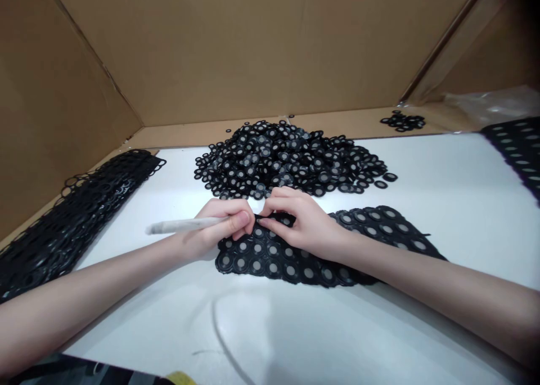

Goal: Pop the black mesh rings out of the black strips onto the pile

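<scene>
A black rubber sheet (337,255) studded with round mesh-centred washers lies on the white table top (442,205). My left hand (219,230) is closed round a pale stick-like tool (181,225) that points left, its thumb pressed on the sheet's upper edge. My right hand (295,219) rests on the sheet beside it, fingertips pinched at the same edge. Just beyond both hands sits a big heap of loose black washers (287,157).
A stack of black sheets with empty round holes (71,216) lies along the left. Another black sheet (518,148) shows at the right edge. A small cluster of washers (403,121) and clear plastic (489,103) sit far right. Cardboard walls (253,47) surround the table.
</scene>
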`<state>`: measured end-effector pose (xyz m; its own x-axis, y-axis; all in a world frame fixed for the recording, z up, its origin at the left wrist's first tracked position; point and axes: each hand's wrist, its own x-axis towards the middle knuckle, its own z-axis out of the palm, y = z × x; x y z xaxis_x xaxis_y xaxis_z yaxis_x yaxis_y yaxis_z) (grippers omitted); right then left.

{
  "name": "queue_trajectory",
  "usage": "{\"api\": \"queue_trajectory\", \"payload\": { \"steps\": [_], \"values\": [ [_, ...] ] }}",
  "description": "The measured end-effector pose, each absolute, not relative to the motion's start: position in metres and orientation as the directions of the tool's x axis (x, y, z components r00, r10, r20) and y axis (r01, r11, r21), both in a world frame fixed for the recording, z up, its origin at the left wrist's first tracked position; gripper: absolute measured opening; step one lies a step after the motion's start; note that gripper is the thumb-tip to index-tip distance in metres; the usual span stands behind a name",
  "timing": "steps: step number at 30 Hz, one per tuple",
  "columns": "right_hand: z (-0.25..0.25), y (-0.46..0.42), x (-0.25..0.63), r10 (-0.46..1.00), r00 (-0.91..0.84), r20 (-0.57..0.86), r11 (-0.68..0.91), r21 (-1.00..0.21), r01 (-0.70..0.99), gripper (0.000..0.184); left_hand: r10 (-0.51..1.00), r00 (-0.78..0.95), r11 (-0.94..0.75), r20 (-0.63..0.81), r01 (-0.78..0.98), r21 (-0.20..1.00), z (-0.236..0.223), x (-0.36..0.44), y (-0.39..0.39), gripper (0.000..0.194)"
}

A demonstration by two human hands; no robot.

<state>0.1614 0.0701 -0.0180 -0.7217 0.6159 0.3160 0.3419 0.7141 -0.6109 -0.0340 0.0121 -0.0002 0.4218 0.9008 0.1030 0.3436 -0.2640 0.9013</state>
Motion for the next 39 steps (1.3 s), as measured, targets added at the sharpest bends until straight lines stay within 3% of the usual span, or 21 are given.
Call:
{"api": "queue_trajectory", "payload": {
  "steps": [14,16,21,24,39],
  "values": [
    [-0.022,0.071,0.162,0.56,-0.736,0.38,0.761,-0.587,0.275,0.008,0.844,0.535,-0.287,0.025,0.413,0.864,0.002,-0.034,0.016,0.033],
    [-0.022,0.071,0.163,0.57,-0.739,0.359,0.749,-0.596,0.288,0.003,0.865,0.501,-0.249,0.033,0.373,0.894,-0.001,-0.035,0.017,0.034],
    [-0.017,0.068,0.163,0.609,-0.749,0.26,0.709,-0.601,0.368,0.026,0.93,0.356,-0.161,0.086,0.187,0.969,-0.006,-0.038,0.014,0.039],
    [-0.015,0.068,0.163,0.625,-0.752,0.21,0.685,-0.609,0.399,0.024,0.945,0.288,-0.198,0.152,0.137,0.97,-0.003,-0.037,0.007,0.039],
    [-0.014,0.07,0.163,0.564,-0.797,0.216,0.705,-0.629,0.328,0.018,0.899,0.434,-0.245,0.064,0.374,0.894,0.008,-0.03,-0.001,0.04]
  ]
}}
